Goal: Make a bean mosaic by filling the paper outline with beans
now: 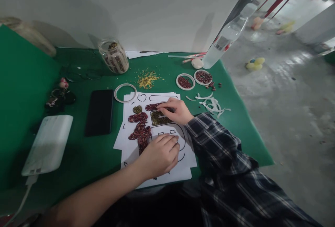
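Observation:
White paper sheets with black outlines lie on the green table. Dark red beans cover a shape on the left, and green beans fill a rectangle and a small heart. My right hand is over the top row of small red beans, its thumb and fingertips pinched together; what they hold, if anything, is too small to name. My left hand rests lower on the paper, palm down, fingers bent loosely, with nothing visible in it.
Two lids of red beans, a clear bottle and white strips are at the right. A jar, yellow crumbs and a ring lie behind. A phone and power bank are left.

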Demonstrator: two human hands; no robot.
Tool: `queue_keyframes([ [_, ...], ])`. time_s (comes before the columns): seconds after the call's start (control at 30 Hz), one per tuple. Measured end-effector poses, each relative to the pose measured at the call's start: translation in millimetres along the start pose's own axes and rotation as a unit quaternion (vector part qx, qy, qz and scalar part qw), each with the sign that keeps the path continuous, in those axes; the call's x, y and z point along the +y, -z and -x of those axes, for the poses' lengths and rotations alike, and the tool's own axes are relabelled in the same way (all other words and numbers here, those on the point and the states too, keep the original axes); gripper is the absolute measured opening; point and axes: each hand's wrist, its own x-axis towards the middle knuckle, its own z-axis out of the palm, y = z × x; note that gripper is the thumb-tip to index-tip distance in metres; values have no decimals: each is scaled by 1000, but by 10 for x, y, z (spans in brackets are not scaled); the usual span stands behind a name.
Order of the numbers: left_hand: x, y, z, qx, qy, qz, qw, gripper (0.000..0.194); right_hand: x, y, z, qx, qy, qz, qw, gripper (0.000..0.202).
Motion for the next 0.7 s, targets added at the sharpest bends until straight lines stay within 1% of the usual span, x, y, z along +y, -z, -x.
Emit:
queue_keyframes([
  [0.17, -17, -14, -2, -3, -5, 4, 1000, 25, -1, -6, 5, 2, -10, 13, 1000, 18],
  [0.33, -10, -31, 4, 31, -7, -2, 1000, 25, -9, -9, -2, 3, -5, 14, 1000, 18],
  [0.4, 2, -39, 7, 55, 28, -25, 998, 26, -9, -10, -7, 1, 2, 5, 1000, 17],
  [0.5, 16, -58, 16, 87, 127, -81, 985, 34, -1, -9, -10, -5, 7, 0, 1000, 18],
  [0.6, 22, -90, 28, 75, 203, -122, 969, 45, 14, -11, -6, -5, 0, 17, 1000, 19],
  [0.7, 24, -126, 41, 48, 234, -146, 960, 51, 26, -16, 0, -3, -9, 28, 1000, 18],
])
